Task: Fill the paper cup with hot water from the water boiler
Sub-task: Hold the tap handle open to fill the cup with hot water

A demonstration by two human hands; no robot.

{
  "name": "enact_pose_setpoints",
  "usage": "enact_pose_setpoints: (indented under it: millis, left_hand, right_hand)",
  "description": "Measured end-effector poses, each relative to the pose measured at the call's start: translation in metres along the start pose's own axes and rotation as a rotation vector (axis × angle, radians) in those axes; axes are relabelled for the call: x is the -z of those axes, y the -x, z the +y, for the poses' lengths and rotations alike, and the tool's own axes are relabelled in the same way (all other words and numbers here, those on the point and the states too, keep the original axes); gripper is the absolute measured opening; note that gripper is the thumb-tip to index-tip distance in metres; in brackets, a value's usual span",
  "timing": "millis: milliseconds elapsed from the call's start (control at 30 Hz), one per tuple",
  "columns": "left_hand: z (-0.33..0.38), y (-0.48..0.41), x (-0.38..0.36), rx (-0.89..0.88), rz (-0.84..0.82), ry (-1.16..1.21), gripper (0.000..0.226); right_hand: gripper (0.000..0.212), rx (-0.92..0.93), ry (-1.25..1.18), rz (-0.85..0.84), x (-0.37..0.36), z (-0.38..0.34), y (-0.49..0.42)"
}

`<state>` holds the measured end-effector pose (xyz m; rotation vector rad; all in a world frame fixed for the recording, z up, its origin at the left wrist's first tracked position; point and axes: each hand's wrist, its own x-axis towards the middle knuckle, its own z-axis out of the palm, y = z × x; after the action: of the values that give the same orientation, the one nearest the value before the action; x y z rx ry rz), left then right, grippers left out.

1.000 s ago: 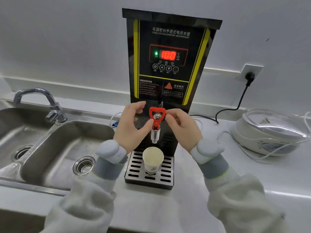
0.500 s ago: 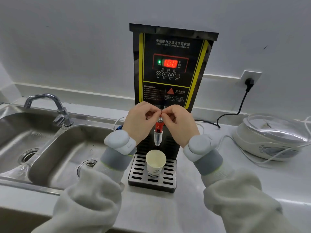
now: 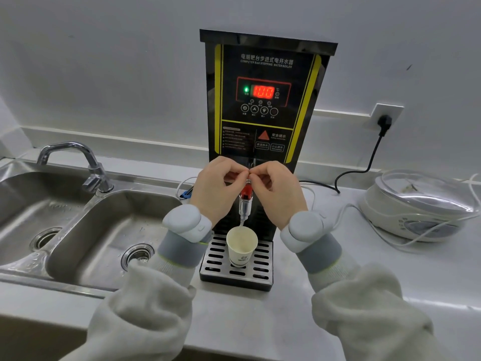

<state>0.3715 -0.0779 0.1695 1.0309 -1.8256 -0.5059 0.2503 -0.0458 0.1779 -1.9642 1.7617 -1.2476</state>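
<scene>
both hands, left hand (image 3: 217,188) and right hand (image 3: 279,190), pinch the red tap handle (image 3: 246,192) at frame centre; thin stream drops into paper cup (image 3: 241,246) on drip tray (image 3: 263,267); water boiler (image 3: 265,100) reads 100.

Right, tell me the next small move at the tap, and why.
Probably keep both hands on the red tap handle and hold it open. The left hand and right hand pinch it, a thin stream seems to run from the spout into the paper cup on the drip tray; how full it is I cannot tell.
</scene>
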Motion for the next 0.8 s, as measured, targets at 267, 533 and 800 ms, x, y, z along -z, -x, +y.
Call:
enact_pose_setpoints:
  millis: [267,533,800]
  left_hand:
    - [-0.0008,0.0026,-0.0004,-0.01,0.01,0.014,0.012]
    - [-0.0044,0.003,-0.0026,-0.016,0.025,0.024,0.011]
    - [-0.0059,0.0023,-0.0036,-0.022,0.023,0.013,0.011]
  right_hand:
    - [0.011,0.01,-0.008,0.019,-0.0003,-0.0003,0.0024]
    - [0.012,0.009,-0.011,0.018,-0.0007,0.0004,0.003]
    - [0.011,0.009,-0.009,0.006,-0.0003,0.0008,0.0021]
